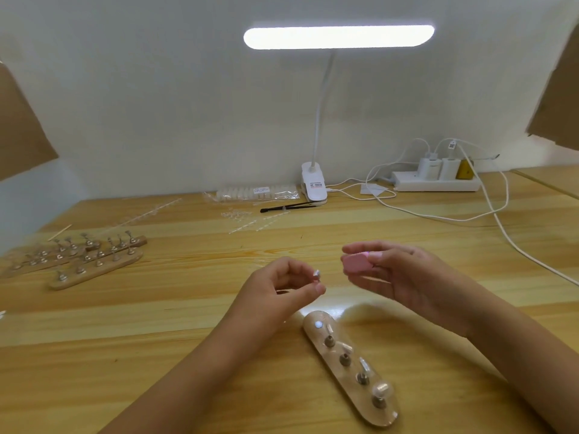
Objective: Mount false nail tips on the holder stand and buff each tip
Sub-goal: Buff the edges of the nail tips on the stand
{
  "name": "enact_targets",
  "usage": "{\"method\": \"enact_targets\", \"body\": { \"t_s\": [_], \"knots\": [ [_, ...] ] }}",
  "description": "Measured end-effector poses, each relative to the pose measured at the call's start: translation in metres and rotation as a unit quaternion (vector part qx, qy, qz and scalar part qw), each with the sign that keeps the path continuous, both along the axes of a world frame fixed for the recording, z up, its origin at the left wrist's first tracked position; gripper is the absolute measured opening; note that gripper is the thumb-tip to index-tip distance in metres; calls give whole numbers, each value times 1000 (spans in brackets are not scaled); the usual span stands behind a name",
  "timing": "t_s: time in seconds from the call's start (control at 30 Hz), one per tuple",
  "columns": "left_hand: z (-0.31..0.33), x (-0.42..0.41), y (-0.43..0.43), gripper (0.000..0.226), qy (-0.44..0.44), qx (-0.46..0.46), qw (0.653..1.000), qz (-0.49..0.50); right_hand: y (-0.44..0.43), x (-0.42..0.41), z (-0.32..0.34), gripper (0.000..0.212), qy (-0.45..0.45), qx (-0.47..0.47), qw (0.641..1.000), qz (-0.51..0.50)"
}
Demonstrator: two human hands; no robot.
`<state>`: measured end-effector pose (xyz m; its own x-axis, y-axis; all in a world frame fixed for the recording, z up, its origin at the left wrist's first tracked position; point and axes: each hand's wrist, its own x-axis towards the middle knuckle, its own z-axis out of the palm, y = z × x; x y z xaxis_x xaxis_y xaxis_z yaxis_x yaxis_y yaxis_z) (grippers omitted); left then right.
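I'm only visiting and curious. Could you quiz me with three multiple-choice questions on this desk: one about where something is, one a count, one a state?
1. Where is the pink rectangular buffing block?
A. held in the right hand
B. on the floor
C. in a drawer

2. How many metal pegs stand on the near oval wooden holder stand?
A. two
B. four
C. seven

3. What is the left hand doing?
A. pinching a small pale nail tip
B. spread flat, holding nothing
C. holding scissors

Answers:
1 A: the right hand's grip wraps round the block above the table.
2 B: four pegs show in a row.
3 A: thumb and fingers close on the tip.
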<state>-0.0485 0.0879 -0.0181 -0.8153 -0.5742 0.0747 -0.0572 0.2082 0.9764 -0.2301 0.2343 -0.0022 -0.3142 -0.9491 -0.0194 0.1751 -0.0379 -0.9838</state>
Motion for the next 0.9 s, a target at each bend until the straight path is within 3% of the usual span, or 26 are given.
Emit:
{"method": "enact_targets", "body": {
  "t_s": [0.13,0.33,0.5,0.6,0.77,0.9],
  "knots": [
    [0,1,6,12,16,22,999,-33,-1,19,-1,32,142,-49,986,-69],
    [3,0,7,11,41,54,997,-27,-2,35,-5,28,225,-129,961,-98],
    [3,2,5,17,52,96,993,-44,-5,38,-10,29,380,-197,897,-110],
    [4,1,6,30,71,136,987,-43,-7,36,-11,29,405,-208,882,-125],
    [5,1,4,24,75,166,983,-28,-7,35,-13,33,413,-223,873,-132],
    [5,1,3,26,60,217,973,-50,-3,39,-12,52,440,-228,861,-119]
  ]
}}
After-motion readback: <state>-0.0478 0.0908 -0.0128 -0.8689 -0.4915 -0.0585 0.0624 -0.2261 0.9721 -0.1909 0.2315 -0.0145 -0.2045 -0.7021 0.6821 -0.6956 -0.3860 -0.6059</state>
